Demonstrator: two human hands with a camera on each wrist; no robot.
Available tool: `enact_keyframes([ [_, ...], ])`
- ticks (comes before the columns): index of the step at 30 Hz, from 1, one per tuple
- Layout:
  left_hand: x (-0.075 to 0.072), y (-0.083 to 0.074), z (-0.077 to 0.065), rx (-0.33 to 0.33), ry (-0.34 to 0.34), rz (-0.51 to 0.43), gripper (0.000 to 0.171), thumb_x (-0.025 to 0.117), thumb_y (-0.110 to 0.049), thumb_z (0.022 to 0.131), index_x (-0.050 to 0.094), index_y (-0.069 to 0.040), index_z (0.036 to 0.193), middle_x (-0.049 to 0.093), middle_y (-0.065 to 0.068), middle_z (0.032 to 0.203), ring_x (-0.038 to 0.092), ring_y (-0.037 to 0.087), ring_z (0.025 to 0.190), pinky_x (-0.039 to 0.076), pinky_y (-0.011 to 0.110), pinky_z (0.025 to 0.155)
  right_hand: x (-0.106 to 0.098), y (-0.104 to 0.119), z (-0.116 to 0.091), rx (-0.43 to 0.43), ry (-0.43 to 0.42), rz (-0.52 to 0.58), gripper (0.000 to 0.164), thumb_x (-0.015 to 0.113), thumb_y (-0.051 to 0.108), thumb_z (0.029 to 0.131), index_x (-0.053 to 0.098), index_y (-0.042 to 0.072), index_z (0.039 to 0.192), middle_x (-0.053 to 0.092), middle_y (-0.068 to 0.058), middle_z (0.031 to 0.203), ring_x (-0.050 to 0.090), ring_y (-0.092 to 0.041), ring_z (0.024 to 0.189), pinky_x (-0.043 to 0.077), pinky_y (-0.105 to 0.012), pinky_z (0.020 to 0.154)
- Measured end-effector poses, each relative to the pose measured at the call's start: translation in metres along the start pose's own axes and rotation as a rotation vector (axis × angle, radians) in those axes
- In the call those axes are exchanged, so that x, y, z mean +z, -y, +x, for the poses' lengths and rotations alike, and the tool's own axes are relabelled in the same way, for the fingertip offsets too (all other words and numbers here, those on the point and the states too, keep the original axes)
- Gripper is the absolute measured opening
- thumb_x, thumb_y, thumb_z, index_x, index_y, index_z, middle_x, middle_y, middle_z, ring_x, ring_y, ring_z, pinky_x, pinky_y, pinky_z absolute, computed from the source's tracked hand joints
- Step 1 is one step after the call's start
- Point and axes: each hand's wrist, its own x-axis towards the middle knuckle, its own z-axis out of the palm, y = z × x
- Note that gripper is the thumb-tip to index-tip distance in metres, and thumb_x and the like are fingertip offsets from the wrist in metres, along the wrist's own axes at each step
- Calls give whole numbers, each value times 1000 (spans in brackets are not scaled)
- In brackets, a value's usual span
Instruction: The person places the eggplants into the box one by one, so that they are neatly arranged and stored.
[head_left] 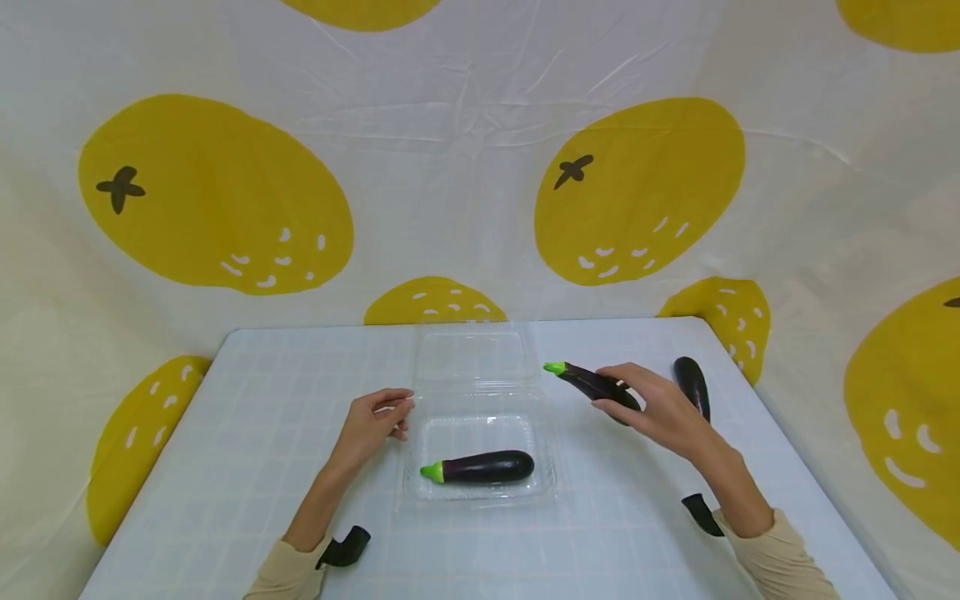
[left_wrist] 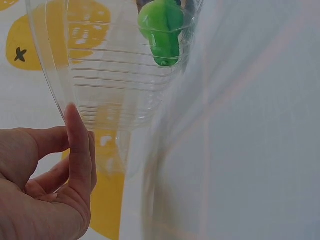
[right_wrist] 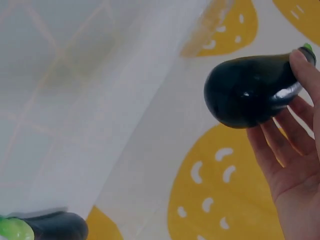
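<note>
A dark purple eggplant point(head_left: 585, 382) with a green stem is held above the table by my right hand point(head_left: 660, 410). Thumb and fingers grip it near its rounded end in the head view, and the stem points left. A second eggplant point(head_left: 487, 467) lies crosswise in a clear plastic clamshell container point(head_left: 476, 432), stem to the left. The container's lid point(head_left: 472, 354) is folded back, away from me. At the container's left rim, my left hand point(head_left: 372, 421) pinches the edge between thumb and index finger; the left wrist view shows this hand point(left_wrist: 60, 175) close up.
A third eggplant point(head_left: 692, 385) lies on the right side of the white table point(head_left: 247, 467), just beyond my right hand and partly hidden by it. Behind the table hangs a white cloth point(head_left: 442, 208) with yellow fruit prints. Dark wrist-camera mounts point(head_left: 347, 547) stick out from both sleeves.
</note>
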Motion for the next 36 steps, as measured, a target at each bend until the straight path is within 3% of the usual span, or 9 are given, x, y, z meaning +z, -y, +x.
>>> enact_keyframes([
  [4, 0, 0, 0, 1, -2, 1, 32, 69, -11, 100, 66, 5, 127, 68, 26, 108, 64, 19, 67, 60, 25, 65, 7, 5, 6, -14, -1, 59, 46, 79, 38, 90, 69, 9, 124, 72, -3, 115, 66, -16, 93, 60, -35, 82],
  [10, 0, 0, 0, 5, 4, 0, 33, 69, -11, 100, 66, 6, 128, 68, 26, 107, 64, 19, 66, 60, 25, 64, 18, 13, 16, -52, -7, 107, 51, 69, 50, 94, 70, 9, 125, 71, -2, 118, 67, -17, 101, 49, -14, 96],
  [13, -1, 0, 0, 5, 5, -1, 33, 69, -11, 100, 66, 6, 128, 68, 26, 107, 64, 19, 66, 60, 25, 64, 23, 16, 20, -64, -6, 110, 53, 66, 53, 95, 70, 10, 125, 71, -2, 118, 67, -17, 102, 47, -11, 97],
  [21, -1, 0, 0, 12, 10, -3, 34, 69, -12, 100, 66, 6, 128, 68, 25, 106, 64, 18, 66, 60, 25, 64, 35, 26, 31, -87, -5, 144, 53, 64, 53, 96, 69, 10, 126, 71, -2, 118, 67, -18, 103, 52, -18, 95],
  [29, -1, 0, 0, 17, 9, -15, 33, 69, -12, 100, 66, 6, 127, 67, 27, 107, 64, 17, 66, 60, 25, 64, 48, 38, 43, -104, 24, 190, 50, 65, 51, 96, 69, 11, 126, 71, 0, 119, 66, -15, 102, 59, -34, 86],
  [36, 0, 0, 1, 19, 13, -19, 35, 69, -11, 100, 65, 7, 128, 68, 27, 108, 64, 17, 66, 60, 25, 64, 61, 47, 51, -137, 41, 233, 46, 70, 43, 96, 68, 11, 128, 71, -2, 118, 67, -17, 100, 61, -37, 82],
])
